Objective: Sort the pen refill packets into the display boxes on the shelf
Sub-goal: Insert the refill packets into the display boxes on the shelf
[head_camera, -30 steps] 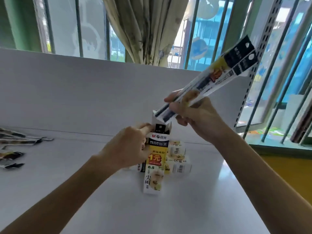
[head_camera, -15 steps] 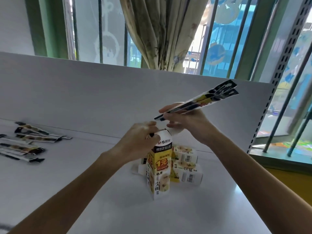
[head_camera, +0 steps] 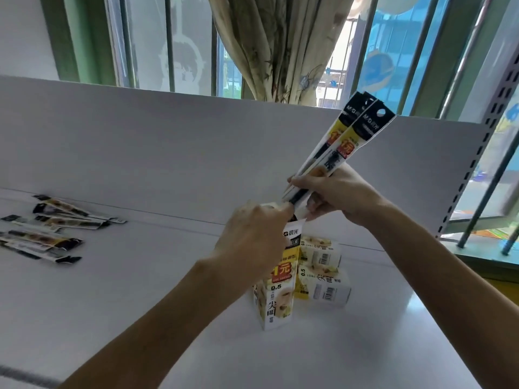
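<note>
Slim glossy packets [head_camera: 345, 141], tall cardboard box [head_camera: 276, 301]

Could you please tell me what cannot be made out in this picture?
Head view.
Mouth of the upright display box: covered by the left hand; whether the held refill packets reach inside is unclear.
Loose packets on the shelf: blurred, cut by the left edge; count unclear.
Lying boxes: partly behind that box; count unclear.
</note>
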Demonstrator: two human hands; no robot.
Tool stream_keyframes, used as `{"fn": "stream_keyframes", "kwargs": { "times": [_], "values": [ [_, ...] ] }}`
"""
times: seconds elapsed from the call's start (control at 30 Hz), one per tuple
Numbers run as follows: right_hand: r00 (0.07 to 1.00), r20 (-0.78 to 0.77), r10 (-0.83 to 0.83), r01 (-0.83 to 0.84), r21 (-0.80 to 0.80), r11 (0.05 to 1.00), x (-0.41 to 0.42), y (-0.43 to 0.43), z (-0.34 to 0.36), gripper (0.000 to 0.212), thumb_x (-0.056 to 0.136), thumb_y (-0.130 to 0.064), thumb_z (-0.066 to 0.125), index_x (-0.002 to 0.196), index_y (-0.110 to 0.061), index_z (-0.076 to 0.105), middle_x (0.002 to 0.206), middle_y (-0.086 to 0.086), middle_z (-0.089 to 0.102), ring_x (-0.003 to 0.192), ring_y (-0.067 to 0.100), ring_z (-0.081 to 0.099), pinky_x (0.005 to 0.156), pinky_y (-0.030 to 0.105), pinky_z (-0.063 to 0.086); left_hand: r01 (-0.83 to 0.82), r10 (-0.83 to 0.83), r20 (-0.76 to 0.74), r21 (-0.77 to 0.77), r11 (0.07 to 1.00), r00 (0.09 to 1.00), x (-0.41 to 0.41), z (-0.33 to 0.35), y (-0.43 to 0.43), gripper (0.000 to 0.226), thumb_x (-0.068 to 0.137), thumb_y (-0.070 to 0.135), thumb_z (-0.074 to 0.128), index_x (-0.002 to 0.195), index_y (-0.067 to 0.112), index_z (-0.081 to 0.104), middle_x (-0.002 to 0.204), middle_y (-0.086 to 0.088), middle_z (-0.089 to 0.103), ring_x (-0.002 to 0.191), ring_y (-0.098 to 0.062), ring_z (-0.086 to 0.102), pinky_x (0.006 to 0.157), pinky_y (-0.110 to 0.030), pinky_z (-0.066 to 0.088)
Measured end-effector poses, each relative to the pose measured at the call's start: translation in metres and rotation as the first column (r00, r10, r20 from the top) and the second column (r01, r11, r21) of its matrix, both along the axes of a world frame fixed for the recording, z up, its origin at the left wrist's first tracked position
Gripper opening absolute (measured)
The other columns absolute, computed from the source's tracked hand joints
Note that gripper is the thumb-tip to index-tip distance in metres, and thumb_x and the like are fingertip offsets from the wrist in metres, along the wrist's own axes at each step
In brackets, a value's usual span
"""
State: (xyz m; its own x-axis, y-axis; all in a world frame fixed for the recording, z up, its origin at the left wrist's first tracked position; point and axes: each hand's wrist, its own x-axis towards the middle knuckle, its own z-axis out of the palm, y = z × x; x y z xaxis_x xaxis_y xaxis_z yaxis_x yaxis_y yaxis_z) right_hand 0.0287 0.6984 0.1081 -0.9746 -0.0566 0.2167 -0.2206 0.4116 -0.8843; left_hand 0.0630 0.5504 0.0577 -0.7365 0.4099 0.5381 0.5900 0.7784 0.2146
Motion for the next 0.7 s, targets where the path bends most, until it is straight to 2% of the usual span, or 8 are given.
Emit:
{"fn": "stream_keyframes", "kwargs": {
  "times": [0.07, 0.2, 0.37, 0.47, 0.6, 0.7],
  "values": [
    [0.999, -0.037, -0.008, 0.012, 0.09, 0.996, -0.003, -0.003, 0.001, 0.024, 0.083, -0.014, 0.066, 0.101, 0.0, 0.062, 0.083, 0.015, 0.068, 0.042, 0.01, 0.056, 0.046, 0.028, 0.054, -0.018, 0.018, -0.005, -0.038, 0.999, 1.0, 0.001, 0.002, 0.001, 0.023, 0.094, 0.021, 0.051, 0.116, 0.019, 0.043, 0.1, -0.001, 0.058, 0.086, -0.016, 0.052, 0.073, -0.026, 0.044],
    [0.996, -0.035, 0.086, -0.079, 0.169, 0.982, 0.0, -0.002, 0.009, 0.022, 0.081, -0.012, 0.067, 0.1, -0.002, 0.063, 0.085, 0.015, 0.07, 0.048, 0.012, 0.059, 0.047, 0.023, 0.052, -0.037, 0.03, -0.072, -0.094, 0.995, 0.997, 0.01, -0.005, 0.001, 0.029, 0.097, 0.019, 0.046, 0.124, 0.019, 0.037, 0.101, 0.001, 0.06, 0.082, -0.012, 0.052, 0.071, -0.024, 0.049],
    [0.965, 0.086, 0.246, -0.257, 0.146, 0.955, 0.014, 0.008, 0.018, 0.018, 0.082, -0.004, 0.062, 0.099, 0.001, 0.064, 0.075, 0.007, 0.067, 0.055, 0.01, 0.058, 0.049, 0.016, 0.048, 0.029, -0.041, -0.121, -0.099, 0.995, 0.992, 0.016, -0.011, -0.002, 0.023, 0.089, 0.012, 0.059, 0.108, 0.014, 0.047, 0.095, 0.0, 0.067, 0.082, -0.016, 0.058, 0.062, -0.026, 0.051],
    [0.934, 0.146, 0.326, -0.34, 0.079, 0.937, 0.022, 0.012, 0.022, 0.014, 0.083, 0.0, 0.059, 0.095, 0.001, 0.066, 0.08, 0.008, 0.07, 0.063, 0.011, 0.063, 0.059, 0.015, 0.053, 0.069, -0.071, -0.069, -0.021, 0.997, 0.995, 0.017, -0.015, -0.005, 0.023, 0.095, 0.014, 0.048, 0.117, 0.019, 0.042, 0.109, 0.0, 0.058, 0.092, -0.013, 0.05, 0.073, -0.022, 0.047],
    [0.942, 0.103, 0.32, -0.328, 0.075, 0.942, 0.028, 0.014, 0.023, 0.014, 0.086, -0.005, 0.057, 0.093, -0.001, 0.067, 0.084, 0.009, 0.071, 0.065, 0.014, 0.063, 0.059, 0.019, 0.054, 0.103, -0.104, -0.07, -0.026, 0.994, 0.992, 0.017, -0.013, -0.008, 0.026, 0.095, 0.016, 0.048, 0.118, 0.021, 0.037, 0.118, 0.003, 0.053, 0.094, -0.01, 0.046, 0.077, -0.021, 0.049],
    [0.967, 0.018, 0.256, -0.254, 0.185, 0.949, 0.029, 0.011, 0.019, 0.014, 0.086, -0.009, 0.058, 0.093, -0.003, 0.068, 0.082, 0.008, 0.069, 0.059, 0.013, 0.058, 0.049, 0.019, 0.049, 0.092, -0.102, -0.1, -0.094, 0.991, 0.99, 0.021, -0.016, -0.009, 0.035, 0.088, 0.009, 0.06, 0.11, 0.02, 0.035, 0.109, 0.001, 0.061, 0.094, -0.013, 0.057, 0.073, -0.024, 0.056]
  ]
}}
